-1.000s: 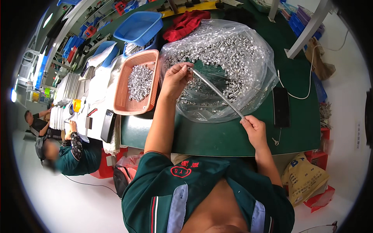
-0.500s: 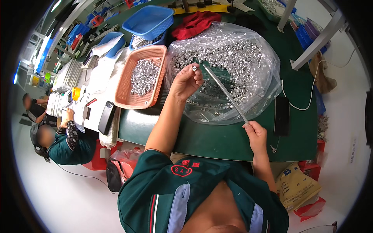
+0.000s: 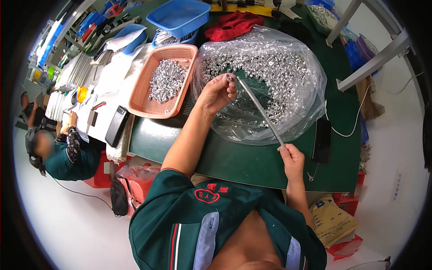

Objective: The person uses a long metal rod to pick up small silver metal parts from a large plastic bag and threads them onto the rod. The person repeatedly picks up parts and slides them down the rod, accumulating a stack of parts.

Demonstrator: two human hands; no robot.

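Observation:
Between the thumb and fingers of my left hand (image 3: 217, 95) is a small silvery metal fitting (image 3: 229, 78). My right hand (image 3: 291, 158) is closed round the near end of a long, thin metal rod (image 3: 261, 110). The rod slants up and to the left, its far tip close to the fitting but apart from it. Below both hands, a large clear plastic bag (image 3: 310, 96) lies spread on the green table, with many loose metal fittings (image 3: 283, 69) on it. Left of my left hand, an orange basket (image 3: 135, 101) holds more fittings.
A blue basket (image 3: 180, 18) and a red cloth (image 3: 235, 24) sit at the back. A dark phone (image 3: 117, 126) lies at left, another dark flat object (image 3: 321, 141) at right with a white cable. A grey metal leg (image 3: 373, 60) stands right. A co-worker (image 3: 67, 157) sits at left.
The whole view has shifted slightly. The fitting in my left hand has turned, its round end no longer facing up as plainly. Both hands keep their hold.

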